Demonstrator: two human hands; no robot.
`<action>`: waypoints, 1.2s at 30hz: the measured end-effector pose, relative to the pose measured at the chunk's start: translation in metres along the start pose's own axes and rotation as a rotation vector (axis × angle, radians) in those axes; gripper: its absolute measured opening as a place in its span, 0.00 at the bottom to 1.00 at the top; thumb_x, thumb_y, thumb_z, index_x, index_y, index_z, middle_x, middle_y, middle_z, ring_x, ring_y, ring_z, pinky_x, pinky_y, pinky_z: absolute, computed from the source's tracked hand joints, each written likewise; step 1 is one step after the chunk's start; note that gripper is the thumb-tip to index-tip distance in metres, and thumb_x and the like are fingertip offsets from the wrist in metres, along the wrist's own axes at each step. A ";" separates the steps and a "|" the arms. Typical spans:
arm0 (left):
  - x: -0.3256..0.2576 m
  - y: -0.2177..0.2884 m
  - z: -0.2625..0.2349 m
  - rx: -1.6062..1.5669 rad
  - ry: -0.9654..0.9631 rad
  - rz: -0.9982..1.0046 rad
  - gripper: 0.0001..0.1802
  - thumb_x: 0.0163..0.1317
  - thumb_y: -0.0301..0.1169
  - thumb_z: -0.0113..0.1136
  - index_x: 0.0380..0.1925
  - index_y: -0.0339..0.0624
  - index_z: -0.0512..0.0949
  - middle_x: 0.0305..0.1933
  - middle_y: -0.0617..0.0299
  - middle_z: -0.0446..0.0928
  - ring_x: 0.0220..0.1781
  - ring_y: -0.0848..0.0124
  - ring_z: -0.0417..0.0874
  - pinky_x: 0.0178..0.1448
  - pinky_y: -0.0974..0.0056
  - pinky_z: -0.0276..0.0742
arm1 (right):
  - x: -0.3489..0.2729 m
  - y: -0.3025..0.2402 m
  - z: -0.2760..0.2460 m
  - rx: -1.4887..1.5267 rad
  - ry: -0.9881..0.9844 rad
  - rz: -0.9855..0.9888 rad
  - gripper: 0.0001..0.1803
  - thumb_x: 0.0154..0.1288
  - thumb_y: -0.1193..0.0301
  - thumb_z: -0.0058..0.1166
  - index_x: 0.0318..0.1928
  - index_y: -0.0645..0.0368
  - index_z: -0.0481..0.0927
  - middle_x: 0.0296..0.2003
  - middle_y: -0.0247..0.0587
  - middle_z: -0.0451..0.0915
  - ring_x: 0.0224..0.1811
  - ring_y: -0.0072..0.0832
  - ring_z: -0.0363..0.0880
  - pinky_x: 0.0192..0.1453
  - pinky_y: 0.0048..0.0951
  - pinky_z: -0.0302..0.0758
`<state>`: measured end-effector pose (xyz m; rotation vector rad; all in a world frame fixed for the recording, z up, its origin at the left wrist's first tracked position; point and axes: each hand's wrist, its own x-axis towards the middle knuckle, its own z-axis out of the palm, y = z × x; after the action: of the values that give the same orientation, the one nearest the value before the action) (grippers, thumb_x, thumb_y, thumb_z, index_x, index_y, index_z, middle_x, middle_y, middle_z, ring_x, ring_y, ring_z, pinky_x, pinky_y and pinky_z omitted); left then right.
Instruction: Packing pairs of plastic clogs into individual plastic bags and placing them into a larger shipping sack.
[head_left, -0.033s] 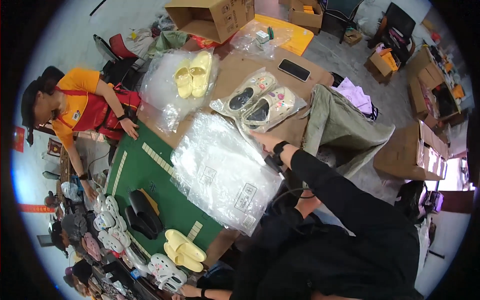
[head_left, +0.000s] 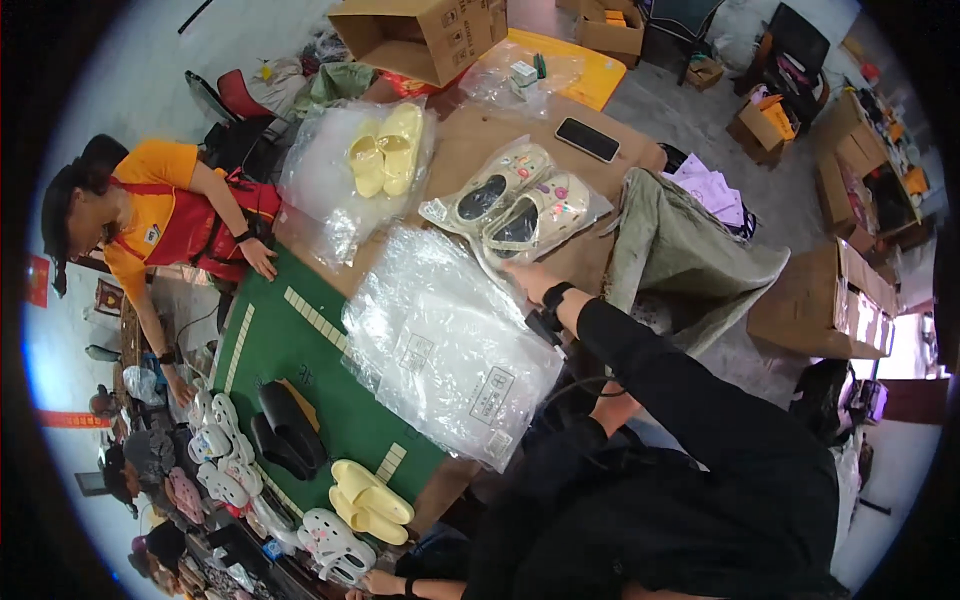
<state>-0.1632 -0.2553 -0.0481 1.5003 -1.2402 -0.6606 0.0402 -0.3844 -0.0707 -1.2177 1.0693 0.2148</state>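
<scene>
My right hand [head_left: 534,283], with a black band at the wrist, reaches over the table to the near end of a clear bag [head_left: 590,208]. Its fingers look closed on the bag's edge, though they partly hide it. Inside lie cream clogs [head_left: 541,216] with coloured charms and dark insoles. Just below the wrist is a small black object [head_left: 545,326], its kind unclear. My left hand [head_left: 616,408] is lower, near a black cable [head_left: 570,390], its fingers hidden by my right arm. Flat clear plastic bags [head_left: 455,365] spread left of my right hand.
Yellow slides [head_left: 388,150] in plastic, a phone [head_left: 587,140] and an open carton [head_left: 425,40] are farther off. A green-grey sack [head_left: 690,260] hangs at the right. Black slides [head_left: 288,428], more yellow slides [head_left: 368,500] and white clogs stand left. A co-worker [head_left: 165,205] leans there; another person's hand [head_left: 385,582] is below.
</scene>
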 end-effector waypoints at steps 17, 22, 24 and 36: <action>0.015 -0.030 0.011 0.755 -0.717 -0.001 0.16 0.58 0.28 0.44 0.46 0.52 0.72 0.27 0.58 0.80 0.32 0.59 0.82 0.42 0.50 0.70 | -0.211 -0.012 -0.274 0.262 -0.260 -0.412 0.12 0.64 0.64 0.51 0.41 0.60 0.76 0.35 0.29 0.76 0.36 0.16 0.74 0.38 0.20 0.73; 0.020 -0.027 0.021 0.775 -0.786 0.021 0.16 0.59 0.29 0.43 0.45 0.52 0.75 0.28 0.58 0.80 0.33 0.58 0.82 0.41 0.47 0.72 | -0.246 0.058 -0.370 0.076 -0.128 -0.345 0.13 0.60 0.61 0.56 0.31 0.58 0.78 0.21 0.23 0.71 0.23 0.12 0.67 0.26 0.18 0.65; 0.019 -0.035 0.028 0.824 -0.751 0.045 0.17 0.59 0.30 0.43 0.47 0.54 0.74 0.27 0.58 0.79 0.31 0.59 0.82 0.39 0.49 0.72 | -0.250 0.060 -0.372 -0.157 -0.138 -0.188 0.15 0.59 0.60 0.57 0.28 0.59 0.79 0.19 0.21 0.70 0.20 0.11 0.63 0.23 0.18 0.61; 0.017 -0.031 0.026 0.886 -0.485 -0.126 0.09 0.56 0.32 0.47 0.30 0.50 0.79 0.26 0.63 0.79 0.32 0.64 0.81 0.39 0.49 0.67 | -0.077 0.143 -0.393 -1.060 0.024 -0.198 0.17 0.53 0.60 0.55 0.28 0.64 0.78 0.23 0.46 0.78 0.25 0.38 0.75 0.32 0.36 0.71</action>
<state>-0.1694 -0.2829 -0.0821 2.2299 -1.9803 -0.6019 -0.3094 -0.6268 -0.0875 -2.2579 0.8363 0.6634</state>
